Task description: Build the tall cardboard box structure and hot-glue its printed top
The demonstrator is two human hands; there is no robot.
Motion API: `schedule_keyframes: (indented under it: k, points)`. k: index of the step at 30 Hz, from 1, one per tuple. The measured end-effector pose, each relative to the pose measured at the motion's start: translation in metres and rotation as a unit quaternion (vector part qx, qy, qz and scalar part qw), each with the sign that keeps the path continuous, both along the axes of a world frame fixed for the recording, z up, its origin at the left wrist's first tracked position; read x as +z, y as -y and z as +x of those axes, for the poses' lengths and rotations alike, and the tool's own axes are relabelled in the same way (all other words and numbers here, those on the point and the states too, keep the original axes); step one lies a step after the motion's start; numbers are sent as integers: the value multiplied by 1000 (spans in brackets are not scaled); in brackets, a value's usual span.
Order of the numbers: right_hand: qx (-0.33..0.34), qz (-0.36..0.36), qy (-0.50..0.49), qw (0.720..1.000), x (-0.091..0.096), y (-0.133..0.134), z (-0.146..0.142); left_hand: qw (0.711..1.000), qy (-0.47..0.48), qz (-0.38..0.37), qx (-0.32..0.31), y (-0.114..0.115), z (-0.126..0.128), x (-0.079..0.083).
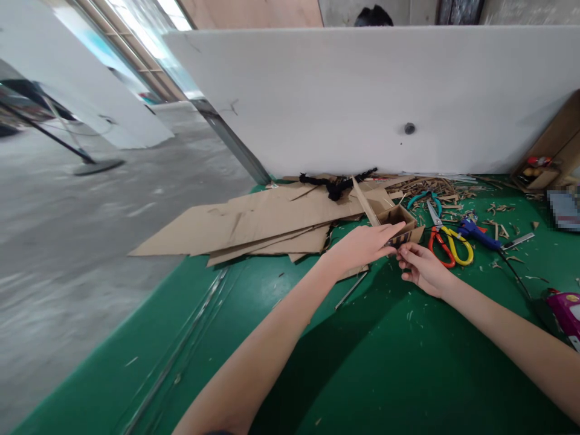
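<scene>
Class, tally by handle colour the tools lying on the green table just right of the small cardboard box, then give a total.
Red and yellow (scissors): 1
Teal (cutters): 1
Blue (glue gun): 1
Total: 3

Free: near half of green table lay bare, open to approach | Left: flat cardboard sheets overhung the edge | Right: scissors, glue gun, scraps crowded beside small box | Behind: white partition closed the far side.
</scene>
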State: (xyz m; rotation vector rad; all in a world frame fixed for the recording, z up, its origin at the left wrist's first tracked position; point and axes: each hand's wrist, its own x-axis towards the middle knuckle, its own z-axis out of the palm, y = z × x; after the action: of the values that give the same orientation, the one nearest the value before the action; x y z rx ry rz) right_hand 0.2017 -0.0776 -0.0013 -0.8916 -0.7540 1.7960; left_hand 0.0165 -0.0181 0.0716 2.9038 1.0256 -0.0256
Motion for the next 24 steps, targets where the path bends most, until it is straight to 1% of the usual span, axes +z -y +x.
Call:
schedule_keyframes:
  k: [8,13,20,24]
  points:
    - [24,-7,2,1000,-2,-3,2,999,-22,49,-11,1,0,-4]
    - [48,-21,10,999,-1,-8,6,998,-30,59,-21,2,0,-3]
    - [75,-50,28,996,3,-16,9,996,-24,76,-26,0,-1,-7]
    - [87,-67,36,993,8,-19,11,995,-22,90,-44,2,-2,-6]
